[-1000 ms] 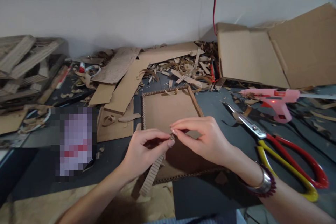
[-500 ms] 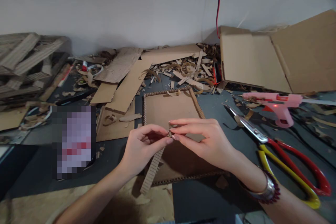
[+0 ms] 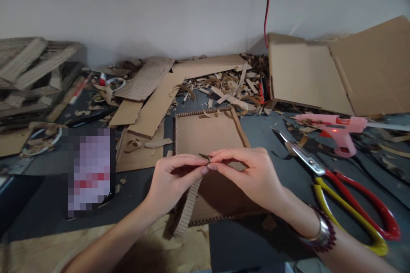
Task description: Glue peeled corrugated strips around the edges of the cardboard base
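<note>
A narrow strip of corrugated cardboard [image 3: 188, 211] hangs down from my fingers toward the near left. My left hand [image 3: 176, 177] pinches it near its upper end between thumb and fingers. My right hand [image 3: 246, 168] pinches the same end, its fingertips meeting those of the left; a small dark tip of the strip sticks up between them. Beneath both hands lies a flat cardboard panel [image 3: 205, 132] with corrugated strips standing along its edges. My hands and their shadow hide part of its middle and left side.
Right of the panel lie large scissors [image 3: 320, 175] with red and yellow handles, and a pink glue gun [image 3: 339, 128] with a lit red light. Cardboard scraps [image 3: 224, 85] heap at the back. An opened cardboard box [image 3: 307, 72] stands back right; a pixelated object [image 3: 91, 170] lies left.
My right fingers have closed down to a tighter pinch on the strip's upper end. That end has tipped to the left, and the hands stay in nearly the same place.
</note>
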The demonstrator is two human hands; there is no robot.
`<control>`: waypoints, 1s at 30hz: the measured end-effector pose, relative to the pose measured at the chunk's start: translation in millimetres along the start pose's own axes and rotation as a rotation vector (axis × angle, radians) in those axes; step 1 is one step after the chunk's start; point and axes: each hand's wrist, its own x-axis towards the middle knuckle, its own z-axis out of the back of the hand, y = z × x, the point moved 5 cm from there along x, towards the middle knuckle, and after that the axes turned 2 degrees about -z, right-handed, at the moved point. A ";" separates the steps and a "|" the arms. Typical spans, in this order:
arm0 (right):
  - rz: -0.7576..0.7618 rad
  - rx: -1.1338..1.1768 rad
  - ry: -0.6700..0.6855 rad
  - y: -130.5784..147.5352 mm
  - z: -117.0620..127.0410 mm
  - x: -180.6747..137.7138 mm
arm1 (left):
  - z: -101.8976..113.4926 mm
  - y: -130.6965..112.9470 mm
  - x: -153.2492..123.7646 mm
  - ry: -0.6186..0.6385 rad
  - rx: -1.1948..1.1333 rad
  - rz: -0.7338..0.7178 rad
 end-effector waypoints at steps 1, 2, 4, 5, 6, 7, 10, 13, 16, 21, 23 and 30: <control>0.000 -0.004 0.007 0.1 -0.7 -0.1 | 0.1 0.2 -0.3 -0.004 0.001 -0.002; -0.002 -0.009 0.014 0.0 -1.2 -0.1 | 0.1 0.3 -0.6 -0.006 0.005 -0.005; -0.015 -0.015 0.046 -0.3 -2.7 -0.1 | -0.4 0.0 -1.0 -0.006 0.020 -0.013; -0.025 -0.017 0.066 -0.7 -3.6 -0.1 | -0.8 -0.2 -1.1 -0.003 0.029 -0.015; -0.035 -0.017 0.089 -1.1 -4.6 -0.1 | -1.2 -0.3 -1.1 -0.001 0.037 -0.014; -0.049 -0.015 0.111 -1.6 -5.5 -0.2 | -1.5 -0.4 -1.0 -0.001 0.044 -0.013; -0.109 0.025 0.161 -4.1 -7.8 -0.4 | -2.0 -0.4 -0.6 -0.003 0.047 -0.001; -0.176 0.102 0.186 -6.3 -9.4 -0.3 | -3.1 -0.2 -0.3 0.002 0.009 0.012; -0.243 0.181 0.198 -8.0 -10.8 -0.2 | -3.8 -0.2 -0.8 0.004 -0.029 0.024; -0.294 0.299 0.183 -9.0 -10.9 0.7 | -3.4 -0.3 -1.4 -0.007 -0.061 0.034; -0.296 0.311 0.180 -9.8 -11.0 0.7 | -3.3 0.3 -1.0 -0.009 -0.068 0.041; -0.315 0.314 0.139 -13.6 -9.6 -0.4 | -4.1 2.7 -1.2 0.009 -0.062 0.073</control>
